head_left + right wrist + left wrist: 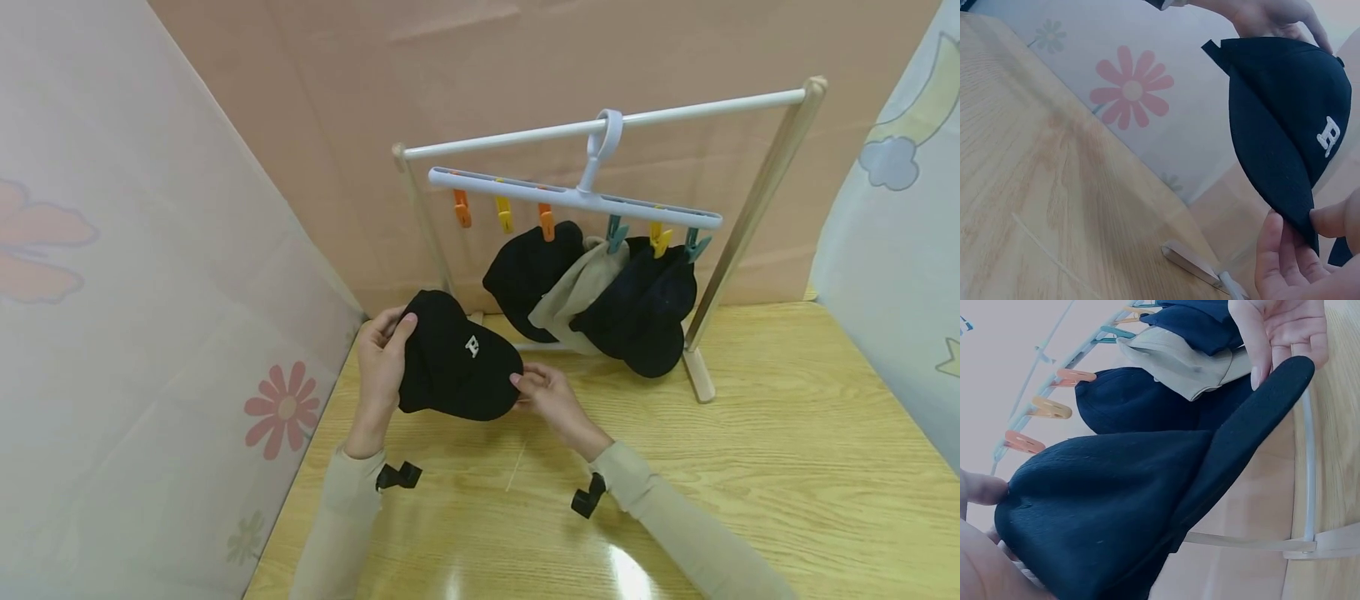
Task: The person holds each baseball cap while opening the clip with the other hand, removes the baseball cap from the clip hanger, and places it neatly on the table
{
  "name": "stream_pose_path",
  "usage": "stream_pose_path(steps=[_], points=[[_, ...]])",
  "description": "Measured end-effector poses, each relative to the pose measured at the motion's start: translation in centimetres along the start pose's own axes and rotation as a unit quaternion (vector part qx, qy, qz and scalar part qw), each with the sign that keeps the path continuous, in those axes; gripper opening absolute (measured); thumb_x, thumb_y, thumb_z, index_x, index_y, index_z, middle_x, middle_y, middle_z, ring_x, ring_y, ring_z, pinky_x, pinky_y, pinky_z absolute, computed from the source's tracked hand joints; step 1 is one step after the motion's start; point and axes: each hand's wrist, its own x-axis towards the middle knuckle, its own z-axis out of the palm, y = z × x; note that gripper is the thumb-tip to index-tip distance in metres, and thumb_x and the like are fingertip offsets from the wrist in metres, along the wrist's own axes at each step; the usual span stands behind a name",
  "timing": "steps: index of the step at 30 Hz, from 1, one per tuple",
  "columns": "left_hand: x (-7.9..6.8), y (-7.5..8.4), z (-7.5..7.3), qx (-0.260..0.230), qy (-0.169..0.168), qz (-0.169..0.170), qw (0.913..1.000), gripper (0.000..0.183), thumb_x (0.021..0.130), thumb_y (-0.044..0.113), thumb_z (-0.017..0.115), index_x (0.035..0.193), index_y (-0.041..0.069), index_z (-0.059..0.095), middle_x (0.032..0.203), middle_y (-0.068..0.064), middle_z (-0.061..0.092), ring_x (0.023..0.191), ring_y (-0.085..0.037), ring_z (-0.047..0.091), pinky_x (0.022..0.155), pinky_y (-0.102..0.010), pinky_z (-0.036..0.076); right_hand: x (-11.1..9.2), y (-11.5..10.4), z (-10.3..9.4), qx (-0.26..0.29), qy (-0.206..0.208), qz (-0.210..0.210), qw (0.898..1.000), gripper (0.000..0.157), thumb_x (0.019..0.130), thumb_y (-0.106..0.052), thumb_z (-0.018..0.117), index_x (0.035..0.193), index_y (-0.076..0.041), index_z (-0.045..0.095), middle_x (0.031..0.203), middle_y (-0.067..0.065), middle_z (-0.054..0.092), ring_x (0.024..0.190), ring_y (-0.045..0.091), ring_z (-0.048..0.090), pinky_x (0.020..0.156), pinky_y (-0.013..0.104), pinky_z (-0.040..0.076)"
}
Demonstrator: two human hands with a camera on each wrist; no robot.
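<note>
A black baseball cap (450, 367) with a white letter on its front is held up over the left part of the table, brim toward the right. My left hand (382, 358) grips the crown's back edge, thumb on the outside. The brim's tip is pinched between thumb and fingers of my right hand (551, 400); the right wrist view shows this pinch (1297, 256) close up. Behind it, a black cap (528, 275), a beige cap (581, 292) and dark caps (645, 308) hang by clothespins from a pale hanger (510, 187).
The hanger hooks over the white bar (697, 111) of a rack with wooden posts (757, 217). Orange (462, 210) and yellow (504, 215) clothespins at its left end hold nothing. A flowered cloth (187, 275) stands along the left side of the wooden table (787, 467).
</note>
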Motion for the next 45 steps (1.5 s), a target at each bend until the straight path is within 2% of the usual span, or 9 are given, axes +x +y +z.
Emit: stream_pose_path(steps=[6,16,29,36,39,41,43,45], points=[[-0.4,0.2,-0.4,0.017,-0.018,-0.010,0.9997,0.025,0.107,0.014,0.065,0.123,-0.004,0.073,0.102,0.009,0.076,0.095,-0.011,0.071,0.090,-0.024,0.055,-0.2,-0.2,-0.6,-0.008,-0.004,-0.006,1.000,0.047,0.108,-0.014,0.064,0.149,0.005,0.050,0.104,0.001,0.073,0.087,0.013,0.071,0.091,0.042,0.063],[-1.1,0.2,-1.1,0.035,-0.035,-0.018,0.9986,0.028,0.108,0.015,0.063,0.125,-0.006,0.072,0.096,0.013,0.075,0.093,-0.010,0.070,0.088,-0.024,0.056,-0.8,-0.3,-1.2,-0.018,-0.007,-0.006,1.000,0.043,0.108,-0.013,0.063,0.147,0.002,0.053,0.103,0.001,0.073,0.087,0.016,0.073,0.094,0.049,0.062],[-1.2,-0.2,-1.2,0.057,-0.056,-0.032,0.9963,0.028,0.109,0.017,0.063,0.122,-0.006,0.074,0.100,0.009,0.074,0.104,-0.012,0.066,0.096,-0.026,0.052,-1.5,-0.1,-2.5,-0.041,-0.022,-0.008,0.999,0.047,0.108,-0.015,0.064,0.149,0.004,0.051,0.100,0.000,0.072,0.089,0.015,0.071,0.089,0.042,0.063],[-1.4,0.0,-1.5,0.077,-0.078,-0.037,0.9932,0.028,0.108,0.017,0.064,0.123,-0.005,0.074,0.098,0.006,0.073,0.103,-0.016,0.063,0.096,-0.028,0.051,-1.9,0.1,-2.8,-0.037,-0.018,-0.006,0.999,0.049,0.108,-0.012,0.065,0.151,0.005,0.049,0.097,-0.002,0.071,0.086,0.014,0.071,0.090,0.045,0.062],[-1.5,0.0,-1.6,0.091,-0.095,-0.033,0.9908,0.028,0.109,0.017,0.064,0.123,-0.004,0.074,0.097,0.008,0.073,0.095,-0.013,0.059,0.096,-0.028,0.049,-2.0,0.2,-2.9,-0.038,-0.017,-0.006,0.999,0.049,0.107,-0.011,0.065,0.151,0.005,0.050,0.097,-0.003,0.072,0.084,0.012,0.071,0.088,0.044,0.063],[-1.5,0.0,-1.7,0.095,-0.107,-0.028,0.9893,0.029,0.109,0.018,0.064,0.123,-0.005,0.074,0.081,0.010,0.065,0.076,-0.012,0.054,0.090,-0.029,0.048,-2.1,0.2,-3.0,-0.038,-0.017,-0.006,0.999,0.049,0.107,-0.010,0.065,0.150,0.006,0.050,0.096,-0.003,0.071,0.081,0.012,0.070,0.086,0.042,0.063],[-1.6,0.0,-1.8,0.095,-0.115,-0.028,0.9884,0.028,0.109,0.017,0.064,0.123,-0.006,0.073,0.075,0.012,0.060,0.067,-0.010,0.043,0.086,-0.031,0.045,-2.1,0.3,-3.1,-0.040,-0.019,-0.007,0.999,0.049,0.107,-0.010,0.065,0.151,0.007,0.050,0.095,-0.003,0.071,0.081,0.012,0.070,0.084,0.041,0.063],[-1.6,-0.1,-1.9,0.091,-0.121,-0.032,0.9879,0.027,0.108,0.015,0.064,0.122,-0.006,0.073,0.064,0.011,0.047,0.057,-0.011,0.032,0.079,-0.031,0.042,-2.1,0.3,-3.2,-0.042,-0.019,-0.007,0.999,0.049,0.106,-0.010,0.066,0.151,0.007,0.051,0.094,-0.002,0.070,0.081,0.013,0.069,0.083,0.039,0.063]])
